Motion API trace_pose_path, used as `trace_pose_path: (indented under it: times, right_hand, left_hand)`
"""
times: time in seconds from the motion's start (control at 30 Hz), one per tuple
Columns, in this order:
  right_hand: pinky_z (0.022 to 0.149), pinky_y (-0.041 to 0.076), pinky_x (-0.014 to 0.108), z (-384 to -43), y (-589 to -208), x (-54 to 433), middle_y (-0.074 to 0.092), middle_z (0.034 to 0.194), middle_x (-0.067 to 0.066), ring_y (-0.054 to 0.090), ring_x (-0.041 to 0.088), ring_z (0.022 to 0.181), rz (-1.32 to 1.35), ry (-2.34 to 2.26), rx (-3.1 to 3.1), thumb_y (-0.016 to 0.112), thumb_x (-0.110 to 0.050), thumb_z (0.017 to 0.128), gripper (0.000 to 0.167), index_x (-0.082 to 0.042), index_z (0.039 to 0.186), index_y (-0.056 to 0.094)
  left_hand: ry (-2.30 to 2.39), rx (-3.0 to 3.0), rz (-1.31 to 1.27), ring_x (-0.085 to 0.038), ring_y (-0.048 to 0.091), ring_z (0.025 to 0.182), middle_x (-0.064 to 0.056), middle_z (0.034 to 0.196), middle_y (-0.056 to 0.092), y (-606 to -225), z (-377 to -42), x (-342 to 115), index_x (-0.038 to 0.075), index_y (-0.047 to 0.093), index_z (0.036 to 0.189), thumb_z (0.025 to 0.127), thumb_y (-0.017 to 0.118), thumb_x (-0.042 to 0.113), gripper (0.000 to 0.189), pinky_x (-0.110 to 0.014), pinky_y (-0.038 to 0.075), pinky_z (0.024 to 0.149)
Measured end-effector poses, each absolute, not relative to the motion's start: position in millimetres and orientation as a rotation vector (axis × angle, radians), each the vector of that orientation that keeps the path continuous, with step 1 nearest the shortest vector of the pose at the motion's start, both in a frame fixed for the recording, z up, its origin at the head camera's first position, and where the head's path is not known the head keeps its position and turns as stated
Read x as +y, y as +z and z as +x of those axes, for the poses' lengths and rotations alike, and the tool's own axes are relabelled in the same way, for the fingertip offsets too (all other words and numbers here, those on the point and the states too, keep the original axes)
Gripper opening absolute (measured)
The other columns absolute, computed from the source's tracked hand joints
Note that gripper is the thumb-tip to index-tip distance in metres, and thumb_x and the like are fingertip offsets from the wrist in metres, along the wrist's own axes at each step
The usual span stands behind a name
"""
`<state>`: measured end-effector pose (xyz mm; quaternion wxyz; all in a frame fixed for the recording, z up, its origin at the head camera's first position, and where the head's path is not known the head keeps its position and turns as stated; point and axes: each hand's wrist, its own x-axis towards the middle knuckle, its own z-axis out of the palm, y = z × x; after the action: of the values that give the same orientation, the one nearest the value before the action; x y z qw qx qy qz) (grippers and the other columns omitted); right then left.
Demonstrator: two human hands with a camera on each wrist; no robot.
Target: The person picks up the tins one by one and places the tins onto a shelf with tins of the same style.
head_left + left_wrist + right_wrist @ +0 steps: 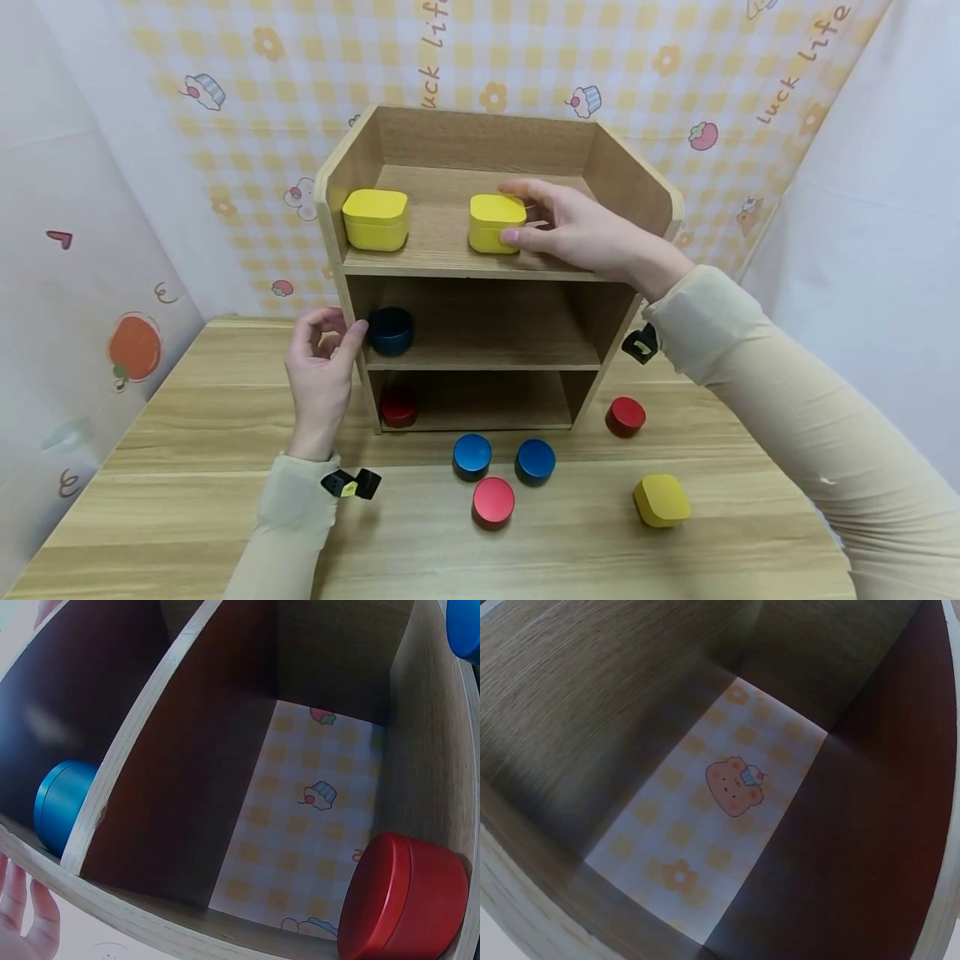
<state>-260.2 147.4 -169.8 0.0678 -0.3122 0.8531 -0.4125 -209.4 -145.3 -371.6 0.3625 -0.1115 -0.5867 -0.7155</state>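
My right hand point(573, 225) is over the top level of a small wooden shelf point(468, 272). It holds a yellow rounded-square tin point(495, 218), with the thumb at the front and the fingers at the back right corner. To the left of that tin sits a second yellow tin point(376, 220), against the side panel. My left hand point(322, 358) grips the shelf's left side panel, its thumb at the front edge. Close to that thumb, a blue round tin point(391, 332) stands on the middle level. A red round tin point(405, 900) is on the bottom level at the left.
In front of the shelf, on the wooden table point(187, 467), lie two blue round tins point(472, 457) and a red round tin point(493, 502). Farther right are another red tin point(626, 416) and a yellow tin point(662, 500). A checked cloth point(480, 50) hangs behind the shelf.
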Motion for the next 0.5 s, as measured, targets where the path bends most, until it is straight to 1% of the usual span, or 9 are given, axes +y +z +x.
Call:
trace_pose_path:
  times: [0.13, 0.2, 0.27, 0.4, 0.5]
  right_hand:
    - [0.103, 0.037, 0.034, -257, -169, 150, 0.042, 0.144, 0.007, 0.048, 0.017, 0.126, -0.892, -1.259, 2.569, 0.072, -0.025, 0.09, 0.083, -0.017, 0.155, 0.021]
    - [0.103, 0.037, 0.035, -254, -167, 151, 0.037, 0.149, 0.005, 0.046, 0.016, 0.129, -0.892, -1.27, 2.574, 0.073, -0.029, 0.089, 0.086, -0.023, 0.155, 0.018]
    - [0.106, 0.036, 0.034, -250, -167, 150, 0.032, 0.152, 0.003, 0.04, 0.014, 0.133, -0.932, -1.265, 2.604, 0.074, -0.03, 0.088, 0.087, -0.027, 0.155, 0.018]
    - [0.107, 0.034, 0.036, -238, -168, 147, 0.026, 0.155, -0.002, 0.027, 0.01, 0.139, -1.086, -1.178, 2.751, 0.075, -0.03, 0.087, 0.089, -0.026, 0.155, 0.018]
    - [0.108, 0.03, 0.035, -229, -170, 143, 0.023, 0.156, -0.005, 0.023, 0.007, 0.14, -1.207, -1.079, 2.907, 0.076, -0.032, 0.086, 0.091, -0.023, 0.155, 0.019]
  left_hand:
    - [-1.849, -1.506, -0.292, -0.014, 0.053, 0.073, -0.003, 0.092, 0.057, -372, -210, -145, -0.012, 0.056, 0.109, 0.084, 0.07, -0.009, 0.03, -0.019, 0.04, 0.061]
    - [-1.847, -1.508, -0.291, -0.015, 0.053, 0.075, -0.003, 0.092, 0.058, -372, -211, -145, -0.011, 0.056, 0.109, 0.084, 0.071, -0.008, 0.029, -0.019, 0.04, 0.062]
    - [-1.846, -1.508, -0.29, -0.015, 0.054, 0.076, -0.004, 0.092, 0.058, -372, -211, -145, -0.01, 0.057, 0.109, 0.084, 0.071, -0.008, 0.028, -0.02, 0.04, 0.063]
    - [-1.847, -1.505, -0.294, -0.015, 0.053, 0.078, -0.004, 0.093, 0.058, -373, -213, -146, -0.009, 0.058, 0.108, 0.084, 0.07, -0.008, 0.027, -0.021, 0.039, 0.063]
    - [-1.853, -1.497, -0.302, -0.015, 0.053, 0.077, -0.005, 0.093, 0.057, -374, -214, -147, -0.009, 0.057, 0.108, 0.085, 0.07, -0.008, 0.027, -0.021, 0.038, 0.063]
